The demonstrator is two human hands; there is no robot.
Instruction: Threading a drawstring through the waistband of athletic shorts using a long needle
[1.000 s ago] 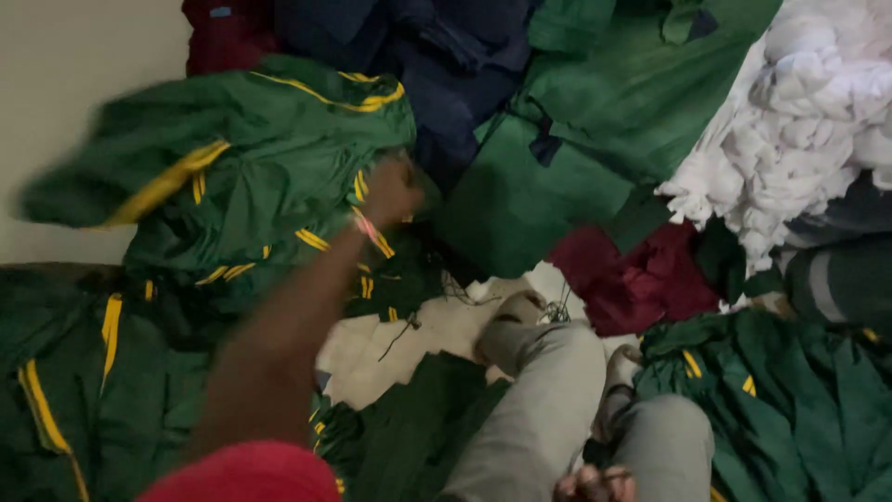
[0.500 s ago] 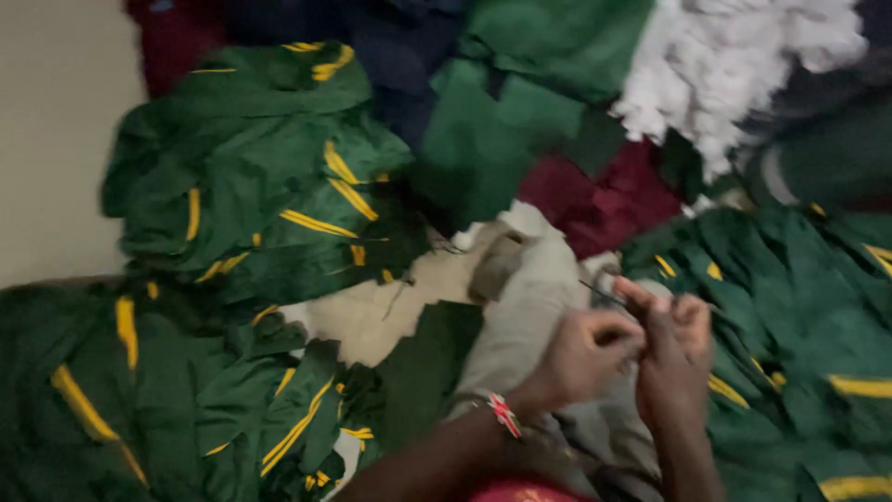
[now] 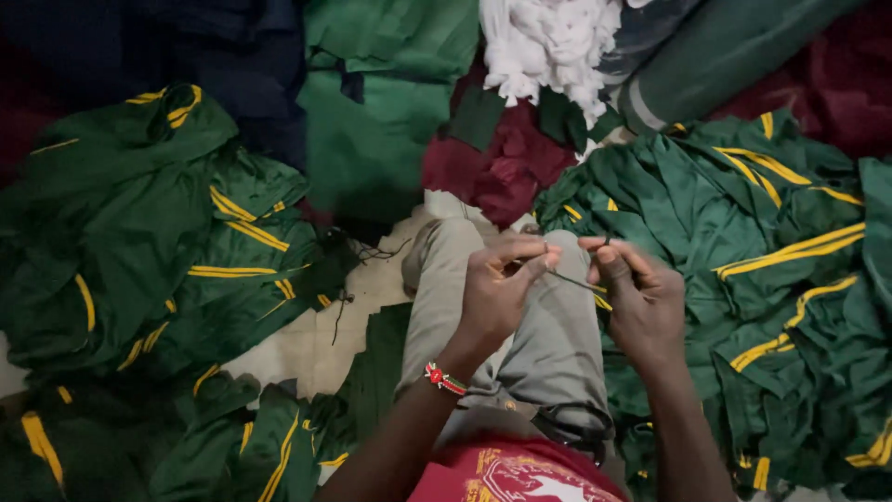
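Note:
My left hand (image 3: pixel 500 290) and my right hand (image 3: pixel 641 305) are raised close together over my lap, above my khaki trouser leg (image 3: pixel 548 353). A thin dark thread (image 3: pixel 569 279) runs between the pinched fingertips of both hands. The right fingertips also pinch something small and dark that is too small to make out. My left wrist wears a red beaded bracelet (image 3: pixel 444 379). A pile of green garments with yellow stripes (image 3: pixel 186 251) lies to the left, and another such pile (image 3: pixel 771 260) lies to the right.
Maroon cloth (image 3: pixel 506 167), plain green cloth (image 3: pixel 372 121), dark blue cloth (image 3: pixel 186 46) and a white bundle (image 3: pixel 548 46) lie ahead. A dark green fabric roll (image 3: pixel 715 56) lies at the upper right. A black looped object (image 3: pixel 578 429), perhaps scissors handles, rests on my lap.
My left hand has come back from the green pile on the left to my lap. Both hands now hold the thread together, and the view has shifted right.

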